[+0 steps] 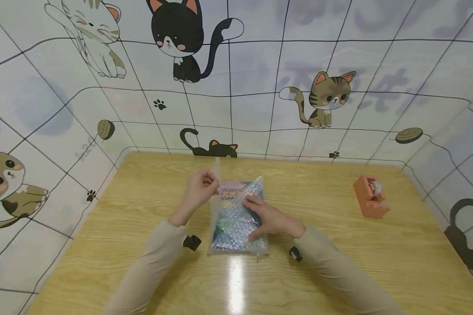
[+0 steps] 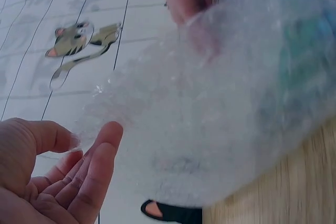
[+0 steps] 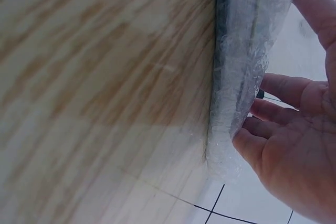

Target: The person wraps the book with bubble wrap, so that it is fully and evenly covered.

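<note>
At the left I see a pale wall (image 1: 31,253) with cartoon cats, and it meets the left edge of the wooden table (image 1: 138,183). Next comes the left hand (image 1: 200,188). Its fingers are curled, and thumb and forefinger pinch the edge of the bubble wrap (image 1: 236,223) in a narrow grip. This left part of the wrap stands up from the table like a thin flap, just beside the left side of the flat printed item (image 1: 231,189).

The item lies in the middle of the table, between the two hands, with its long axis going from near to far. The wrap covers most of its face; only the far left part of the colourful cover shows without the folded layer over it. So the item is to the right of the left hand and a little nearer to the person, while the flap is already between them.

The right hand (image 1: 273,218) is the closer one to the item: it rests on the wrapped right side, fingers spread wide and holding nothing in a grip. How hard it presses, I cannot tell. Well apart, to the right and somewhat far, stands an orange tape dispenser (image 1: 370,199) with a roll of tape (image 1: 376,188).
</note>
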Demonstrator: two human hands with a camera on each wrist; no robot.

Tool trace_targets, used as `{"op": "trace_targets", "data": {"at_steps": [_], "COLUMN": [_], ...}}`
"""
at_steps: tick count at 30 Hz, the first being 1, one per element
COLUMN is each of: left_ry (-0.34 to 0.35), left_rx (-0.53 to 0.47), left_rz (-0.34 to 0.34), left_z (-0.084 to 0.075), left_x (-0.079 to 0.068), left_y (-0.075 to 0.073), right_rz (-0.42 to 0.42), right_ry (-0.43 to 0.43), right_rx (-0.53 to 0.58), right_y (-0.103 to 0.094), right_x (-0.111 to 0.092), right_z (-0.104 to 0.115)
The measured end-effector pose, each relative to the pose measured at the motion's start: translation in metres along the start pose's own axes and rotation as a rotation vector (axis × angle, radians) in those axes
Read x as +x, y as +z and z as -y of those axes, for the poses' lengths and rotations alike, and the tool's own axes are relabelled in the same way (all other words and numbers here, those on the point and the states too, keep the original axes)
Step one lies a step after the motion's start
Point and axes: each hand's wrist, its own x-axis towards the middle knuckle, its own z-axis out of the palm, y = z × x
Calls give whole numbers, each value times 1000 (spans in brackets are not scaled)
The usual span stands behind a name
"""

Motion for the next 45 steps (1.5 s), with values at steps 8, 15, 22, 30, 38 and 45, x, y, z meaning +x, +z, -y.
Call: {"op": "trace_targets", "data": {"at_steps": [8, 15, 22, 30, 38, 45], "left_ry": [135, 98, 40, -28, -214, -389], "left_rx": [127, 167, 186, 171, 6, -119], "left_rz": [61, 115, 157, 219, 269, 367], "left_z": [-4, -1, 8, 16, 26, 24], "left_x": [8, 14, 19, 21, 22, 23], "left_y": [39, 56, 62, 70, 68, 62], "right_rz": [4, -6, -9, -24, -26, -48], "right_ry": [6, 6, 10, 1, -18, -2], "right_rx": [-4, 5, 6, 13, 22, 25], "right_y": [3, 3, 2, 2, 2, 4], "right_x": [1, 1, 1, 0, 0, -1], "right_z": [-4, -5, -3, -4, -4, -4]}}
